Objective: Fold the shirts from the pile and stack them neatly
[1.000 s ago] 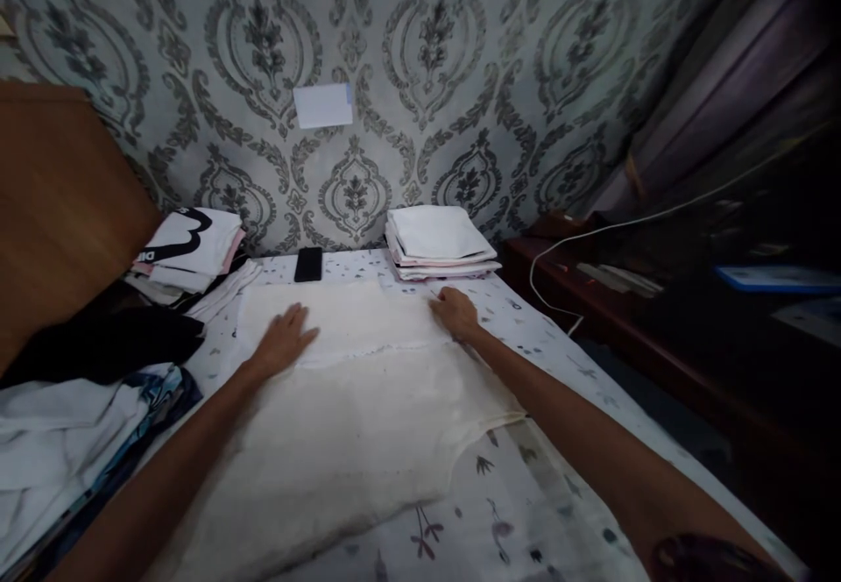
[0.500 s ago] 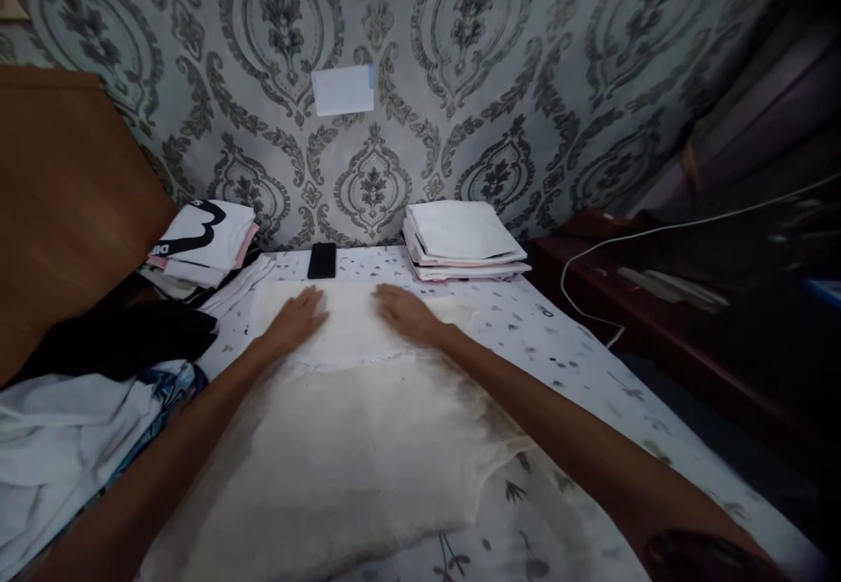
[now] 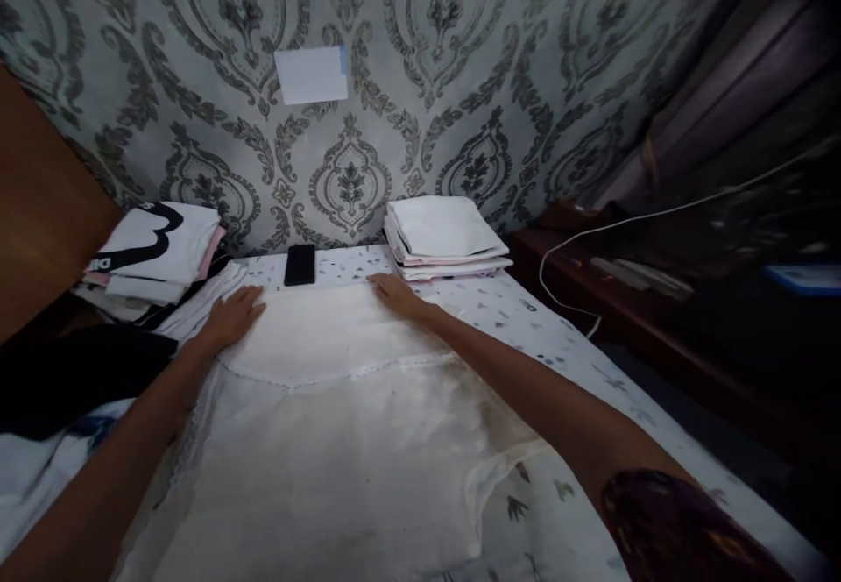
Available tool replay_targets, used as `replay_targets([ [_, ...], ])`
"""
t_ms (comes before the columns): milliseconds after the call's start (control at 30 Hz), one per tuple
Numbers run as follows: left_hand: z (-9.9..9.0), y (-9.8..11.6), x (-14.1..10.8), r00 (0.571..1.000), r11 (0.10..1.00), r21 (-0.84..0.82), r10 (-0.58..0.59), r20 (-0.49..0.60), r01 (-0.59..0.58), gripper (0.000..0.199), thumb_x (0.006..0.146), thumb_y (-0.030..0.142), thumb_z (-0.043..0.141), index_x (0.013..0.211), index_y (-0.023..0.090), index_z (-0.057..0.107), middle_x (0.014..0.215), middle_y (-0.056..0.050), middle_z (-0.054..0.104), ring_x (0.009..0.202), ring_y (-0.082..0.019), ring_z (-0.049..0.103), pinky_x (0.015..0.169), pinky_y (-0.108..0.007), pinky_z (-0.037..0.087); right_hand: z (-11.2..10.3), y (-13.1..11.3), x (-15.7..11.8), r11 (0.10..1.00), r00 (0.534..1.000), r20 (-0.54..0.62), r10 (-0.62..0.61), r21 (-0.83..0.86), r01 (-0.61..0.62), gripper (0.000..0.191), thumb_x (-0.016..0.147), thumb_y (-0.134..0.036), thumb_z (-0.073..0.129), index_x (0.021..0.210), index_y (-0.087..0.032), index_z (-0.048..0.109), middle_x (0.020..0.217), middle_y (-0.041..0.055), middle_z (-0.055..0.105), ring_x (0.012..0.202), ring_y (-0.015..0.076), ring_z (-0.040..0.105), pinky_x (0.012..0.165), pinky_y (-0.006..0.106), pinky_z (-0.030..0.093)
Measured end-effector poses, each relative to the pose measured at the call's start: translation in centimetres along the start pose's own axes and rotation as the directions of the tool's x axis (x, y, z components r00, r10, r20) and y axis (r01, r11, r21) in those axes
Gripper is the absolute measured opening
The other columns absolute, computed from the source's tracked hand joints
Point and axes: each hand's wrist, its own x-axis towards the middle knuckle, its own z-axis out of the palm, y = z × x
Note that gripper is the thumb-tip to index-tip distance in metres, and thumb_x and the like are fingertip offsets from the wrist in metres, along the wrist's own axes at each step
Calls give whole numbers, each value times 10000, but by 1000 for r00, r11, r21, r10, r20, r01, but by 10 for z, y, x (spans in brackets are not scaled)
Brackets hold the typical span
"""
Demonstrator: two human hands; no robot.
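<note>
A cream, thin garment with lace trim lies spread over a white patterned sheet. Its far part is folded back toward me or layered, with a lace-edged line crossing it; which of the two I cannot tell. My left hand rests flat on the garment's far left corner, fingers stretched forward and holding nothing. Farther right, my right hand lies palm down on the garment's far edge, fingers extended. Just beyond that edge, between the hands, is a black phone.
Folded white and pink clothes form a stack by the wall. Another folded pile sits at the left, near black cloth and a wooden panel. A white cable hangs over the dark red furniture at right.
My left hand has slid left across the garment to its corner, widening the gap between my hands. The right hand stays near the far edge. The view has shifted slightly right.
</note>
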Motion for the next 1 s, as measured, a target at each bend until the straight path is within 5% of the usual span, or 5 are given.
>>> replay_targets([
  [167,-24,-4,21,997,994,97,33,68,-40,630,886,473,394,1413,146,501,1367,-180,581,1279,-333,528,997,-445,461,-17,9,28,1000,995,102,-8,21,6,386,772,-194,656,1152,-128,673,1125,121,700,1012,249,625,856,317,466],
  [333,-46,-2,23,991,973,188,126,33,-130,355,831,352,462,1046,165,672,1109,-141,667,1108,-293,596,964,-371,464,-28,2,30,997,994,110,-6,73,-3,176,701,-154,654,872,-121,683,882,74,690,776,195,582,654,266,396],
  [600,-96,16,-56,989,990,109,105,-100,-94,279,915,393,335,988,209,532,816,-26,651,757,-226,613,681,-294,444,-55,-26,-33,985,995,-98,-19,168,36,122,779,-152,548,886,-170,603,800,13,628,753,165,551,665,244,365],
  [767,-80,20,-109,967,966,144,232,-106,-216,411,875,345,264,1062,232,613,1088,-100,718,970,-285,667,839,-391,486,-40,-47,-96,981,969,-206,-138,108,162,158,779,-74,509,836,-194,595,831,41,666,791,195,586,755,286,395],
  [1000,-34,12,-134,972,958,172,233,-11,-228,433,803,313,328,1003,312,713,1147,-95,725,1076,-330,644,949,-507,482,-18,-54,-135,961,955,-121,-271,28,276,192,824,-68,515,922,-181,637,924,80,698,904,226,618,865,361,432],
])
